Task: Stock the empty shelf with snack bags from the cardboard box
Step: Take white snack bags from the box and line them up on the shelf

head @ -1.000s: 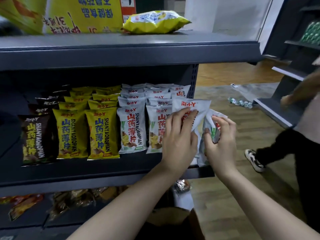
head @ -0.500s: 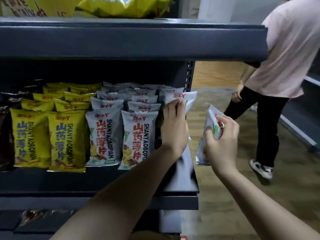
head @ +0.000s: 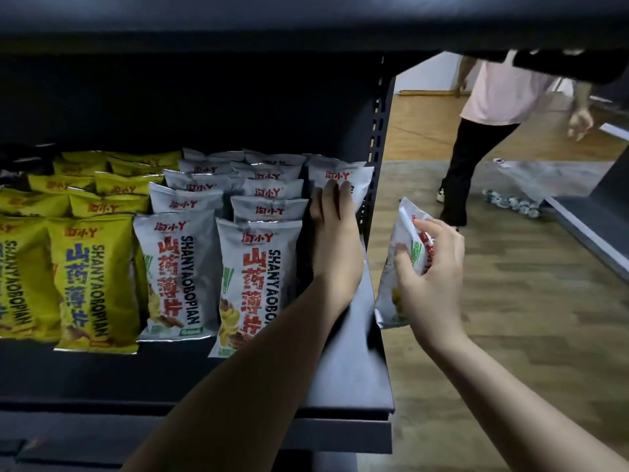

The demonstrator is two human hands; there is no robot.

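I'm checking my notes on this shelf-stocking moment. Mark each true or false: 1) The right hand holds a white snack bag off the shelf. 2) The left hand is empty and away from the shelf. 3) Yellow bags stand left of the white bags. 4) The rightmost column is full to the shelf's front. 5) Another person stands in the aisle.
1) True: the right hand grips a white bag beside the shelf.
2) False: the left hand is on a white bag at the back.
3) True: yellow bags, white bags.
4) False: bare shelf shows in front.
5) True: person.

Probably a shop: dark metal shelving (head: 350,376) with faced rows of snack bags (head: 177,281).
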